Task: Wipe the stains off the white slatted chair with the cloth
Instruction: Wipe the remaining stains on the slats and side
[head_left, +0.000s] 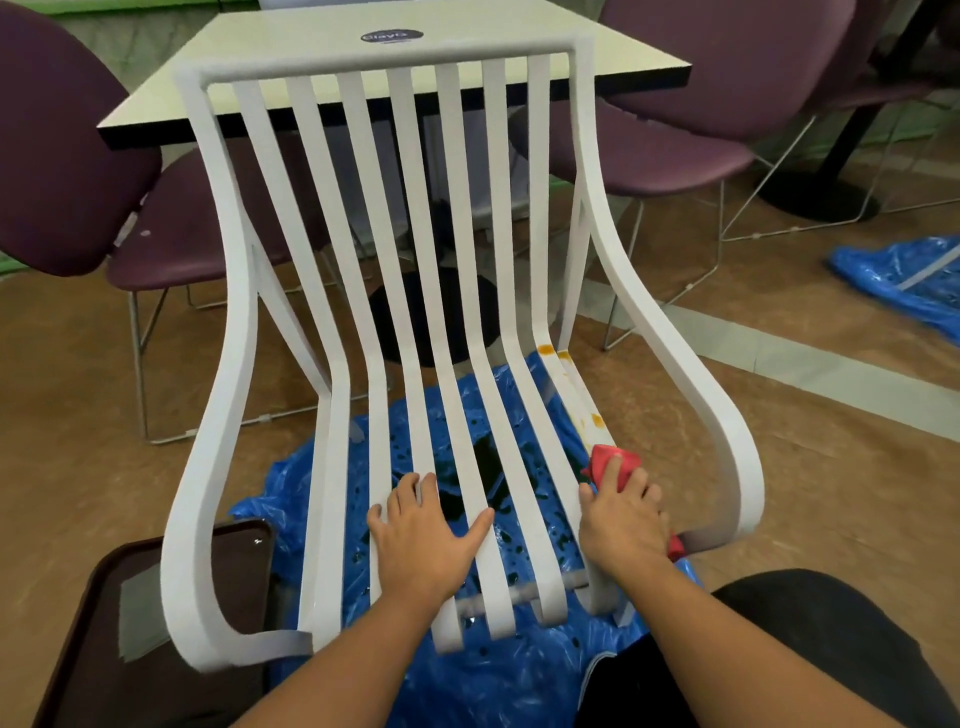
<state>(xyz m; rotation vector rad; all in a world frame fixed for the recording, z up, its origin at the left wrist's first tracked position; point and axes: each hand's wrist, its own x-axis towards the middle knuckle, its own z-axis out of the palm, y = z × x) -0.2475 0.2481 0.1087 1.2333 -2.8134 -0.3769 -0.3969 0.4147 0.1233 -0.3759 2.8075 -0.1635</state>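
Now R hand (621, 514), cloth (605, 458) on chair (387, 58)

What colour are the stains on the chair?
Orange-yellow stains, on the chair's rightmost slats, seen in the head view.

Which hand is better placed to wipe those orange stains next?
The right. The right hand holds the red cloth on the white chair, close to the orange stains on the same slat. The left hand rests flat on the middle slats, with no cloth.
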